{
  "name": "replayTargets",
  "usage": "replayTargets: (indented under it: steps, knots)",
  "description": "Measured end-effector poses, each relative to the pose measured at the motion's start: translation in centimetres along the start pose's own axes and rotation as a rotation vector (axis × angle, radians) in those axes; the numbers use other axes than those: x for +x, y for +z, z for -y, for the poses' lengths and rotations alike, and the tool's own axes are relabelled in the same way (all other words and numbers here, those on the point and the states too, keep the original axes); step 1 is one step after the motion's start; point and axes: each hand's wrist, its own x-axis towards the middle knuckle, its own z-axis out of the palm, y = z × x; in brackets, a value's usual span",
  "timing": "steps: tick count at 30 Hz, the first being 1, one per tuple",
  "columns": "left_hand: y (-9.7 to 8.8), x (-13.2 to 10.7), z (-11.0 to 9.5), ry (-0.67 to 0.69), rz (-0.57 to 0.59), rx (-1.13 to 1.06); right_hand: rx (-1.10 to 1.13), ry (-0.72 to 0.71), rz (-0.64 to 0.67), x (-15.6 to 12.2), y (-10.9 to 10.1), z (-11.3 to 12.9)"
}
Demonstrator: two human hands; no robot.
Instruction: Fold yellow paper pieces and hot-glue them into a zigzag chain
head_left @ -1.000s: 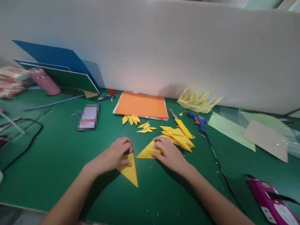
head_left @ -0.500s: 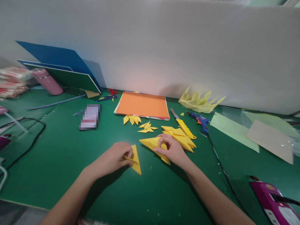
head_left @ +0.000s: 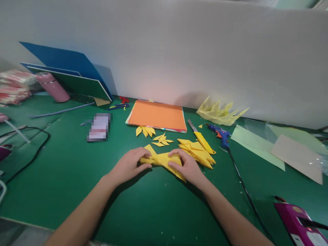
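Between thumb and fingers, my left hand (head_left: pixel 133 163) grips a folded yellow paper piece (head_left: pixel 150 150). My right hand (head_left: pixel 186 167) is closed on another folded yellow paper piece (head_left: pixel 174 166), a pointed triangular one. The two pieces meet and overlap between my hands, just above the green table. Close beyond my right hand lies a pile of folded yellow paper pieces (head_left: pixel 196 152). Small yellow paper petals (head_left: pixel 162 140) are arranged in a cluster past my fingers, with a second petal cluster (head_left: pixel 145 131) behind it.
A stack of coloured paper (head_left: pixel 157 115) lies against the wall. Right of it are a yellow utility knife (head_left: pixel 203 141), a blue glue gun (head_left: pixel 222 136) with a black cord and a pale yellow paper crown (head_left: pixel 220 112). A phone (head_left: pixel 99 127) is on the left, a magenta power strip (head_left: pixel 299 222) front right.
My left hand has moved right and away from me, bringing its yellow piece against the one in my right hand. The right hand has hardly moved.
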Motion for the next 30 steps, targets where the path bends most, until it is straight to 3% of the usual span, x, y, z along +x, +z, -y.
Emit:
replayTargets:
  steps: [7,12,23,30]
  knots:
    - [0.2,-0.1,0.8,0.079,-0.060,-0.088,-0.126,-0.058,0.086,0.4,0.2,-0.2]
    - [1.1,0.0,0.8,0.110,-0.119,0.032,-0.232,-0.173,0.164,0.6,0.4,-0.4]
    - [1.6,0.1,0.6,0.109,-0.067,0.011,-0.446,-0.358,0.203,0.3,1.2,-0.7]
    - [1.7,0.2,0.6,0.107,-0.029,0.001,-0.470,-0.347,0.181,-0.1,1.7,-0.8]
